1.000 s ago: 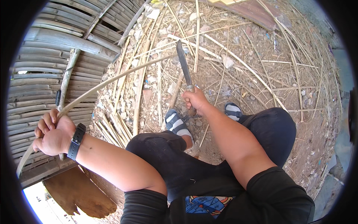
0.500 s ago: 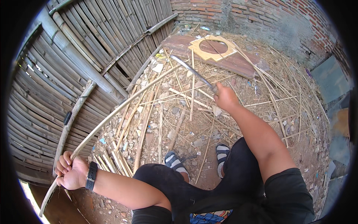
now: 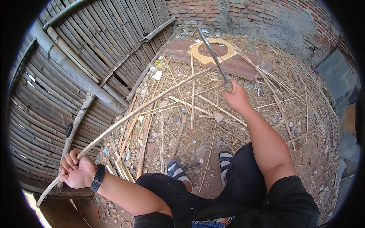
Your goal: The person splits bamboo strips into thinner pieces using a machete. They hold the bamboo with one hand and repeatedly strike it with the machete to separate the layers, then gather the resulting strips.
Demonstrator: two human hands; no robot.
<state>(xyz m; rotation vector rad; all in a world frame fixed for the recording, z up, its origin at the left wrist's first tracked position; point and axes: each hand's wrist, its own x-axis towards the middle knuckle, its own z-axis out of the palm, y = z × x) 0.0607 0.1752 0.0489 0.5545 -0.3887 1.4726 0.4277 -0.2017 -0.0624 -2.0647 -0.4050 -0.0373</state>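
My left hand point(image 3: 78, 169), with a dark watch on its wrist, is closed around a long pale bamboo strip point(image 3: 131, 115) near its lower end. The strip slants up and to the right, its far tip in front of the brown board. In my right hand point(image 3: 235, 98) is the handle of a machete point(image 3: 213, 54) with a long, narrow dark blade. The blade points up and slightly left, across the pale wooden piece with the round hole. Blade and strip tip are apart in the picture.
A brown board point(image 3: 176, 52) bears a pale wooden piece with a round hole point(image 3: 196, 53). Loose bamboo strips point(image 3: 192, 95) and rubble lie over the ground. A bamboo wall point(image 3: 114, 38) stands at left, a brick wall point(image 3: 258, 19) behind, grey sheets point(image 3: 336, 72) at right.
The machete has swung up and to the right, away from the strip's tip. My left hand has risen slightly, and the strip's far end has shifted right.
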